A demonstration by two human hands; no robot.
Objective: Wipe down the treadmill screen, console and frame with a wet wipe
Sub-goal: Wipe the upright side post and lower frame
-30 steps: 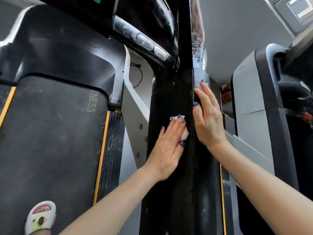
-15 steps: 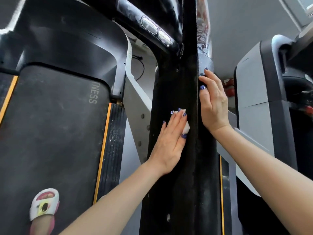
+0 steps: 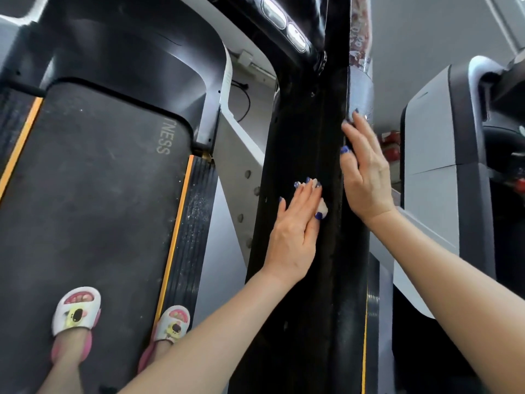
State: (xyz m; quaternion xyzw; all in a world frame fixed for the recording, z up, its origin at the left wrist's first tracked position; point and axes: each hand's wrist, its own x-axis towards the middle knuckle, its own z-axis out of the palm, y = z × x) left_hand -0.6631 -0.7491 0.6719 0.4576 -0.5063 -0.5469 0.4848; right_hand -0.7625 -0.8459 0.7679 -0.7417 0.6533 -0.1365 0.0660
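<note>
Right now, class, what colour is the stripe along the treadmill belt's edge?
Orange: the stripe runs beside the dark belt, clearest in the head view.

The dark treadmill belt (image 3: 93,200) fills the view from 7 to 10 o'clock, edged by orange stripes. Two feet in white slippers (image 3: 76,311) stand on it at 7 o'clock, the right one (image 3: 172,324) overlapping the ribbed side rail (image 3: 193,223).
</note>
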